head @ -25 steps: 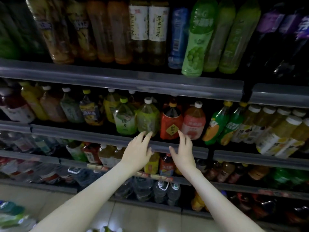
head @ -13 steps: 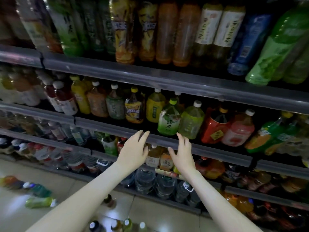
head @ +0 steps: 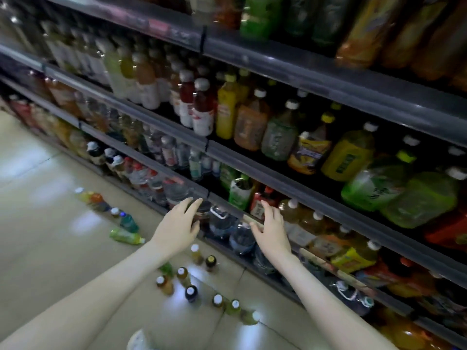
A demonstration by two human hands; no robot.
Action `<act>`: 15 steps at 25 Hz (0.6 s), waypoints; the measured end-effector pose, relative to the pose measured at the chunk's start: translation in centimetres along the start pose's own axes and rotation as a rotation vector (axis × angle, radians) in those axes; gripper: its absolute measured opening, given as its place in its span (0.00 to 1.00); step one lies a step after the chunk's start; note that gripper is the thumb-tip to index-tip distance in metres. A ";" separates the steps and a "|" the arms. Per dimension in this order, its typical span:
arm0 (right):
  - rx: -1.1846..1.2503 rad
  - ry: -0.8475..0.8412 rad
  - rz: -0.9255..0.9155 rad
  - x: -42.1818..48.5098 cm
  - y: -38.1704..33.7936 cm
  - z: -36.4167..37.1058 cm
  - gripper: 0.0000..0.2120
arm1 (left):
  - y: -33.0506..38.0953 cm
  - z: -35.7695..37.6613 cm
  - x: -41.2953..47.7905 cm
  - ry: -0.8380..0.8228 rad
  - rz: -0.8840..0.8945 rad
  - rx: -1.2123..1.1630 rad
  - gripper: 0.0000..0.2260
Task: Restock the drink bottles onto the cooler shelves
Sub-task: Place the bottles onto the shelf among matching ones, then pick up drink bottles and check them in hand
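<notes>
Both my hands are stretched out in front of the cooler shelves, holding nothing. My left hand (head: 180,224) hovers with loose fingers in front of the water bottles (head: 222,223) on a low shelf. My right hand (head: 271,227) has straight fingers close to the grey shelf rail (head: 235,210). Several small drink bottles (head: 190,293) stand on the floor below my arms. A green bottle (head: 126,236) lies on its side further left, near a few more upright bottles (head: 97,199).
Shelves packed with juice and tea bottles (head: 250,122) run diagonally from upper left to lower right. The tiled floor (head: 43,218) spreads to the left, with bright light reflections. A pale round object (head: 137,341) shows at the bottom edge.
The view has swung left and down, bringing the floor and the bottles standing on it into sight. Both hands stay open and have dropped from the middle shelf rail to a lower one.
</notes>
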State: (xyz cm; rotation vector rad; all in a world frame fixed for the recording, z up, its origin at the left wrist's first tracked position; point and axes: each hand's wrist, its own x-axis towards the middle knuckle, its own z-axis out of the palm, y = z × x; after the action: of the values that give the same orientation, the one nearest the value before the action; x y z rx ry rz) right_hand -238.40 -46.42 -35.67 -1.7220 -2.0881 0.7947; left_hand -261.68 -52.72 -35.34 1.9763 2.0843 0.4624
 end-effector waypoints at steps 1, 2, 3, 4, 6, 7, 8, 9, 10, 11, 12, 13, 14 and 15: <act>0.000 -0.025 0.007 0.8 -2.0 2.2 0.30 | -3.3 -0.6 -0.5 -0.010 -0.027 0.002 0.26; 0.002 -0.050 0.018 1.6 -4.3 4.5 0.30 | -6.7 -1.2 -0.9 -0.018 -0.039 0.003 0.26; 0.004 -0.081 0.028 2.6 -7.1 7.5 0.30 | -11.0 -2.1 -1.3 -0.027 -0.050 0.007 0.27; 0.005 -0.108 0.033 3.4 -9.9 10.3 0.30 | -14.8 -3.1 -1.5 -0.040 -0.066 0.015 0.28; 0.008 -0.144 0.021 5.0 -16.1 16.0 0.29 | -22.2 -5.6 -2.2 -0.068 -0.107 0.042 0.28; 0.013 -0.167 0.004 5.5 -19.2 18.6 0.30 | -25.4 -6.9 -2.7 -0.080 -0.124 0.047 0.27; 0.022 -0.207 -0.012 6.1 -22.6 21.4 0.30 | -29.0 -8.5 -3.1 -0.091 -0.150 0.055 0.27; 0.030 -0.249 -0.029 6.7 -25.5 23.6 0.30 | -32.0 -9.9 -3.4 -0.085 -0.181 0.058 0.27; 0.033 -0.283 -0.050 7.4 -27.9 25.5 0.30 | -34.8 -11.0 -3.5 -0.070 -0.215 0.066 0.27; 0.034 -0.310 -0.066 8.3 -30.1 27.3 0.30 | -37.7 -12.0 -3.5 -0.069 -0.249 0.071 0.27; 0.027 -0.331 -0.079 9.3 -31.9 28.8 0.29 | -40.1 -12.7 -3.2 -0.064 -0.278 0.071 0.28; 0.017 -0.347 -0.086 10.5 -33.4 30.4 0.29 | -42.8 -13.3 -2.9 -0.058 -0.309 0.071 0.28; 0.006 -0.357 -0.084 11.7 -34.4 31.8 0.30 | -45.0 -13.7 -2.5 -0.054 -0.332 0.074 0.28; -0.011 -0.365 -0.075 13.0 -35.3 33.2 0.30 | -47.1 -14.0 -2.0 -0.055 -0.342 0.072 0.29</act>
State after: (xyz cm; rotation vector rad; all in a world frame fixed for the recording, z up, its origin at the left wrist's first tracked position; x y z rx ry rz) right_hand -288.10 -45.11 -42.26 -1.5874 -2.3744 1.1482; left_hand -310.33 -57.59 -40.41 1.5971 2.3678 0.2653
